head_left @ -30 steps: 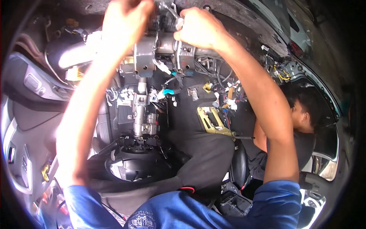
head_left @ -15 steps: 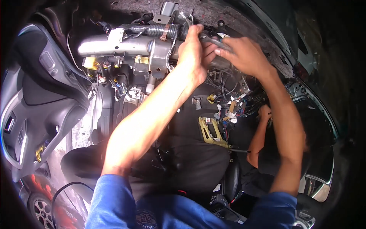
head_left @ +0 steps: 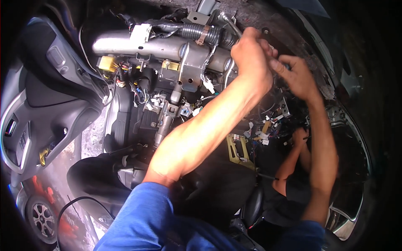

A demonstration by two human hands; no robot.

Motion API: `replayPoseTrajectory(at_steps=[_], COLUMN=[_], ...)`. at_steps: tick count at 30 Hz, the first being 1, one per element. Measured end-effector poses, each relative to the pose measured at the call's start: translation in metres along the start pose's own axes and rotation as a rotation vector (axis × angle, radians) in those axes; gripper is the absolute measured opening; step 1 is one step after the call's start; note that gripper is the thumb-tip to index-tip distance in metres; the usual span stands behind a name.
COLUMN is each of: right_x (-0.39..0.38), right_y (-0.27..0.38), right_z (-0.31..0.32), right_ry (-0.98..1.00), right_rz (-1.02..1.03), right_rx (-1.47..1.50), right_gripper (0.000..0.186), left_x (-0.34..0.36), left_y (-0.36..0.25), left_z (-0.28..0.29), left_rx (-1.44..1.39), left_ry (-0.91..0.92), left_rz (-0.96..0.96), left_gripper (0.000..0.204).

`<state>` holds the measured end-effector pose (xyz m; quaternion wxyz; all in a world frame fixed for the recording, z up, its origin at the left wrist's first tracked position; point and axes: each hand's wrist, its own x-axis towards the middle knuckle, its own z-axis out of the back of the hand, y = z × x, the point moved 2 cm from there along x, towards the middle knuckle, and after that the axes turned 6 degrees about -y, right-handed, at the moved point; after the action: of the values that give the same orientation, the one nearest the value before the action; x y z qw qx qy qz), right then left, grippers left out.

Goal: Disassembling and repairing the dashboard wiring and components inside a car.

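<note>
My left hand is closed in a fist above the right end of a silver metal crossbeam. A slim metal rod-like tool runs from its upper left into this fist, and the fingers hide the rest. Just right of it my right hand is closed, thumb and fingers bent toward the left hand; what they grip is hidden. Beside the rod a black corrugated wiring tube lies along the beam, held by a brown clamp.
Loose wires and a yellow connector hang under the beam. A yellow frame stands lower in the middle. At the right another person's arm reaches into the wiring. An open car door fills the left side.
Both hands have moved right in the picture, while the beam and wiring have shifted right and tilted slightly as the view turned. The grey bar between the hands is now mostly hidden.
</note>
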<state>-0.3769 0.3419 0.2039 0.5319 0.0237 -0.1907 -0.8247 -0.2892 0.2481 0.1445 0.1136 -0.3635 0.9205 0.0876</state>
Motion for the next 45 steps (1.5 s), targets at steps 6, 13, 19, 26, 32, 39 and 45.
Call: replayPoseTrajectory(at_steps=[6, 13, 19, 26, 32, 39, 45], right_x=[-0.017, -0.019, 0.003, 0.045, 0.037, 0.020, 0.011], right_y=[-0.004, -0.014, 0.013, 0.058, 0.031, 0.006, -0.005], right_z=[-0.031, -0.038, 0.012, 0.060, 0.044, 0.024, 0.010], right_ry=[-0.206, -0.257, 0.097, 0.167, 0.206, -0.051, -0.250], right_rz=[-0.138, -0.120, -0.010, 0.241, 0.059, 0.040, 0.134], right_rx=[-0.030, 0.067, -0.193, -0.619, -0.476, -0.333, -0.375], right_gripper=[0.054, 0.052, 0.039, 0.057, 0.059, 0.043, 0.026], left_x=[-0.006, 0.001, 0.012, 0.007, 0.019, 0.021, 0.000], left_y=[-0.010, -0.013, -0.007, -0.005, 0.009, 0.011, -0.016], left_z=[-0.007, 0.000, 0.014, -0.007, -0.005, -0.003, -0.003], left_rx=[0.239, 0.381, -0.051, -0.536, -0.433, -0.371, -0.337], left_ry=[-0.072, 0.042, 0.234, 0.228, 0.233, 0.151, 0.095], left_rz=[-0.024, 0.070, 0.087, 0.178, 0.121, 0.157, 0.330], left_gripper=[0.023, 0.009, 0.013, 0.025, 0.034, 0.028, 0.019])
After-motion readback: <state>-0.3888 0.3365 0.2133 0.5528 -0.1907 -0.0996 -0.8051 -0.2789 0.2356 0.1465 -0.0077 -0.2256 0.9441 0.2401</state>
